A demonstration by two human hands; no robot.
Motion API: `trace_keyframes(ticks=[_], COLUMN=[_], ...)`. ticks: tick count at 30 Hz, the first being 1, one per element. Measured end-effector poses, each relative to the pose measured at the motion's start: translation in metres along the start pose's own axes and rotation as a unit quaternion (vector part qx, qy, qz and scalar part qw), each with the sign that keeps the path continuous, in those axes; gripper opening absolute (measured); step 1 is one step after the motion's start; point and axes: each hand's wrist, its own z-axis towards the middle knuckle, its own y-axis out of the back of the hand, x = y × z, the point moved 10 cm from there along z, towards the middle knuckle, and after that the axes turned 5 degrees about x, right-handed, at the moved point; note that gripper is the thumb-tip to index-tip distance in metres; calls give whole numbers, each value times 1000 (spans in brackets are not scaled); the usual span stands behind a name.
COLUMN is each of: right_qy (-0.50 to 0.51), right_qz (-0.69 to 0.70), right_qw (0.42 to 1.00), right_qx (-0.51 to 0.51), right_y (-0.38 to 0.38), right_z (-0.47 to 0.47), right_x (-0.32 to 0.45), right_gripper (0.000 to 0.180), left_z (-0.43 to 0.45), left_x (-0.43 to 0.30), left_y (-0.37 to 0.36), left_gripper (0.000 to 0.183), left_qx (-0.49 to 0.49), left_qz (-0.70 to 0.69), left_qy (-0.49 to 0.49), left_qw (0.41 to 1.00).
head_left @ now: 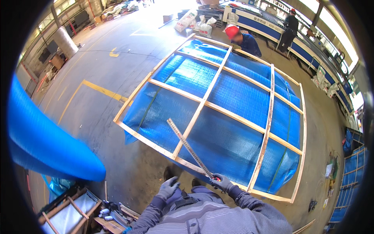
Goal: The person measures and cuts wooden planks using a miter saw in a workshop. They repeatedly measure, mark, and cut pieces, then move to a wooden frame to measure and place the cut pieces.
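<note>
My right hand (221, 183), in a grey glove, grips a red tape measure (216, 178) at the near edge of a wooden slat frame (201, 102). The tape's blade (190, 148) is drawn out, slanting up and left over the frame, its end above the blue wrap. The frame lies on a large bundle covered in blue bubble wrap (236, 130), with green straps (149, 108) around it. My left hand (168, 188), gloved too, is in front of my body with nothing in it, its fingers apart, clear of the frame.
A co-worker in a red helmet (232, 32) bends at the frame's far side. Another person (289, 30) stands by a long blue-and-white machine (257, 25). A big blue wrap roll (43, 140) rises at left. A crate (70, 210) stands at lower left; wood strips (304, 226) lie at lower right.
</note>
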Motion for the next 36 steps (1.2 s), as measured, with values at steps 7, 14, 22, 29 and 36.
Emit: trace_keyframes(ticks=[7, 14, 22, 29, 36], right_qy=[66, 36, -26, 79, 162], right_qz=[-27, 171, 406, 612, 807], right_qw=[986, 948, 837, 499, 150], right_qx=[-153, -265, -366, -608, -548], right_y=[-73, -186, -338, -509, -626], right_z=[6, 6, -89, -84, 46], right_x=[89, 126, 117, 91, 64], right_gripper=[54, 78, 66, 43, 48], left_z=[118, 177, 225, 180, 192], left_x=[-133, -137, -265, -206, -64], left_y=[12, 53, 82, 78, 46], left_gripper=[44, 38, 38, 36, 90], left_qx=[343, 446, 437, 470, 447], left_qz=[-171, -84, -204, 139, 647], left_qy=[-122, -38, -165, -467, -480], left_qw=[915, 890, 860, 736, 388])
